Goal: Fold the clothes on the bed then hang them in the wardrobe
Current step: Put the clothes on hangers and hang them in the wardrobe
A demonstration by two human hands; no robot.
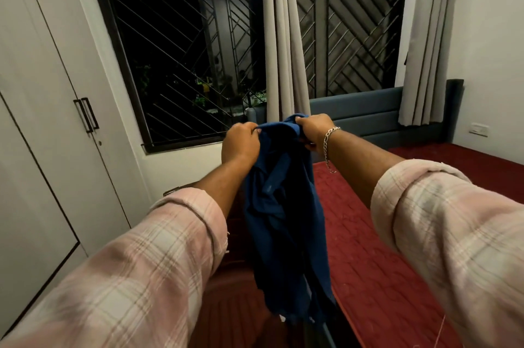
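A dark blue garment (283, 206) hangs bunched in the air in front of me, above the left edge of the bed (397, 234). My left hand (241, 143) grips its top edge on the left. My right hand (313, 128), with a silver bracelet on the wrist, grips the top edge on the right. Both hands are held close together at chest height. The garment's lower end dangles near the bed's edge. The white wardrobe (51, 120) stands on the left with its doors closed.
The bed has a red cover and a grey-blue headboard (354, 115) against the far wall. A barred window (184, 50) with grey curtains (283, 50) is straight ahead. A narrow strip of floor lies between wardrobe and bed.
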